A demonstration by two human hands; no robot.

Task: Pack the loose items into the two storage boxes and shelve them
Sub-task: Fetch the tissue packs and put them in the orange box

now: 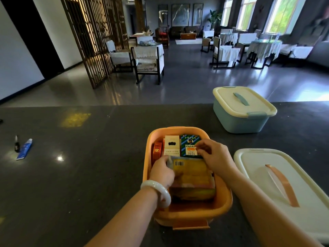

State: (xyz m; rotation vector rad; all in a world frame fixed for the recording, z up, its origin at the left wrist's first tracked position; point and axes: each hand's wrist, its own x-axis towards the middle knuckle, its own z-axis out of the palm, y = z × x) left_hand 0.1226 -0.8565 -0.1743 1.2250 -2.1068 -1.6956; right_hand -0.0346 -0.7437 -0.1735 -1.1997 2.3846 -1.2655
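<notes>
on the dark counter [89,175], near the middle, sits an open orange storage box [223,198] with both hands reaching into it. the left hand [162,171], a pale bangle [157,192] on its wrist, has its fingers curled round the left edge of a yellow packet [192,169] with a barcode, pinching it there. the right hand [216,156] bends its fingers down over the packet's far right corner, fingertips pressed close together against it; whether they truly grip it or only touch it i cannot tell. the packet lies flat on top of other yellow and pink packs in the near half of the box. in the far half stand a white carton [171,146], a green and blue striped carton [189,142] just right of it and partly hidden by the right hand, and an orange-red item [157,150] against the left wall.

just right of the orange box lies its cream lid [258,168] with an orange handle, flat on the counter. farther off to the right stands a pale blue storage box [238,120], its cream lid on, close to the counter's far edge.

well apart on the left lie a blue and white tube [25,149] and a dark pen [16,143] just beside it. beyond the counter is a hall with chairs [147,63] and covered tables.
</notes>
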